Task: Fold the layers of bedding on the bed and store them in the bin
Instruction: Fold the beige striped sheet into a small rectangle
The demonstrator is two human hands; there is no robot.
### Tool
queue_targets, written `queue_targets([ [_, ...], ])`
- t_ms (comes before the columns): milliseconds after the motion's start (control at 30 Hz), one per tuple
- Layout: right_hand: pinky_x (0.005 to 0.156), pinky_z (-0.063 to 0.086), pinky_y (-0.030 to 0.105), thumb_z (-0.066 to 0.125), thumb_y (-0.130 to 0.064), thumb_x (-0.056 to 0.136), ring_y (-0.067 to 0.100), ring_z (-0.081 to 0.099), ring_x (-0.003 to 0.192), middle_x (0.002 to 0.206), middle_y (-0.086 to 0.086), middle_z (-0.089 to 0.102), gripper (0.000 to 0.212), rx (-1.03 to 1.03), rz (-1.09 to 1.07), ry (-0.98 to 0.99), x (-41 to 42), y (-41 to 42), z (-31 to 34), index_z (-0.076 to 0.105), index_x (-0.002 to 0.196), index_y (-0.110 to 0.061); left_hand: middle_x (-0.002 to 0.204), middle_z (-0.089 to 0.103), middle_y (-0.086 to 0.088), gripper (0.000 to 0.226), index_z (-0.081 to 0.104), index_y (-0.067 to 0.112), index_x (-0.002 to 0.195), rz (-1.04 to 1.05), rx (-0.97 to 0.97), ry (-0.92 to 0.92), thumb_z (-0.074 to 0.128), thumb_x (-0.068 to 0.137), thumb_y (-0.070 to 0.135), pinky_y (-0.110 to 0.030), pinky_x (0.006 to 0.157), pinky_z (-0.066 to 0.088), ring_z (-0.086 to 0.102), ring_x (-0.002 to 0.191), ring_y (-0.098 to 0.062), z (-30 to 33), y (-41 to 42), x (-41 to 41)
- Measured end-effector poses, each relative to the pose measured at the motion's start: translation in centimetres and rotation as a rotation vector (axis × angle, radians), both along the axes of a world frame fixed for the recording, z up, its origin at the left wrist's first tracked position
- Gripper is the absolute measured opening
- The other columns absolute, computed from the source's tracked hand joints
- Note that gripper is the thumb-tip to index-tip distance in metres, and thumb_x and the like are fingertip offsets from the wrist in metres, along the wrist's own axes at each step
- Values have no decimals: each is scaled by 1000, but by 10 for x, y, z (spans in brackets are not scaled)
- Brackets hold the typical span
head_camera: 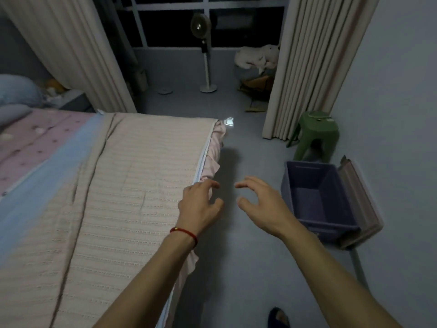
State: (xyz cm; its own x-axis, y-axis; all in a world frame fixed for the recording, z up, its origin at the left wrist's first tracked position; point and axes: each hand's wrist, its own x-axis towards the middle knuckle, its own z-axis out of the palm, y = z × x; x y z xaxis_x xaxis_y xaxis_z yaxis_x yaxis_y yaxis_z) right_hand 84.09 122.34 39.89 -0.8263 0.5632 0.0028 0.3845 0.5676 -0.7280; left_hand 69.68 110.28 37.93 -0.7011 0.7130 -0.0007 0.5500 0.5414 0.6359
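Two hands empty, grip apart: my left hand (201, 204) over bed (14, 209) edge, my right hand (257, 204) above floor. Beige blanket (132, 185) lies flat, long axis toward window. Purple bin (293, 185) right, open.

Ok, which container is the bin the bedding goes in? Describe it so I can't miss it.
Look at the floor right of the bed, against the wall. The bin is the open purple rectangular crate there, its lid leaning beside it. Unlike the green stool behind it, it is hollow.
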Motion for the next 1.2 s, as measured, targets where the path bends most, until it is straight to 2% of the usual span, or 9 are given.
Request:
queue_targets([
  [167, 86, 25, -2, 63, -26, 96, -1, 45, 118, 138, -9, 52, 34, 50, 132, 47, -84, 137, 42, 64, 130, -23, 133, 62, 2, 48, 60, 35, 126, 97, -14, 72, 53, 79, 44, -49, 105, 46, 51, 128, -24, 49, 99, -59],
  [200, 84, 28, -1, 63, -24, 95, -1, 46, 114, 135, -9, 55, 33, 47, 157, 65, -108, 159, 50, 65, 128, -23, 134, 62, 3, 48, 60, 33, 126, 133, -2, 86, 52, 80, 42, -48, 107, 44, 49, 129, -22, 58, 114, -75],
  [267, 93, 34, 12, 63, -21, 94, 3, 51, 118, 134, -8, 59, 32, 30, 209, 97, -160, 199, 56, 66, 127, -23, 135, 61, 2, 49, 61, 31, 127, 225, 21, 82, 51, 80, 40, -48, 110, 42, 48, 131, -21, 65, 141, -111],
  [400, 104, 42, 30, 62, -24, 94, 10, 54, 122, 135, -6, 60, 33, 19, 299, 83, -249, 263, 34, 64, 127, -25, 139, 58, 2, 49, 58, 33, 129, 409, 57, 15, 55, 81, 42, -53, 110, 42, 47, 133, -22, 43, 201, -189],
  [633, 105, 45, 31, 62, -26, 95, 12, 53, 128, 140, -7, 56, 38, -12, 391, -140, -416, 393, -9, 58, 134, -29, 144, 51, -4, 52, 51, 28, 137, 536, 117, -205, 66, 87, 30, -49, 109, 44, 46, 134, -24, -3, 339, -359],
  [733, 101, 43, 26, 60, -23, 98, 9, 51, 126, 138, -11, 54, 37, -47, 383, -141, -484, 452, -12, 58, 134, -30, 147, 49, -2, 54, 49, 28, 140, 578, 114, -173, 66, 89, 31, -47, 111, 42, 44, 136, -23, -6, 398, -428],
  [900, 105, 42, 29, 60, -21, 99, 7, 50, 124, 135, -14, 57, 33, -81, 444, -74, -609, 549, -20, 60, 130, -33, 146, 51, 5, 52, 51, 29, 140, 635, 103, -34, 63, 90, 34, -41, 115, 36, 40, 138, -17, -1, 479, -520],
  [1033, 100, 41, 27, 59, -23, 99, 7, 51, 127, 136, -14, 58, 31, -137, 594, -8, -710, 621, -24, 58, 125, -40, 144, 53, 9, 48, 54, 29, 137, 801, 131, 39, 65, 91, 31, -29, 111, 30, 42, 136, -12, 8, 530, -579],
  [1200, 101, 44, 28, 59, -25, 99, 10, 54, 125, 136, -11, 59, 34, -129, 844, -64, -811, 694, -12, 59, 132, -34, 146, 52, 6, 50, 54, 28, 139, 1030, 160, -17, 67, 91, 27, -31, 111, 32, 43, 138, -13, 37, 595, -625],
])
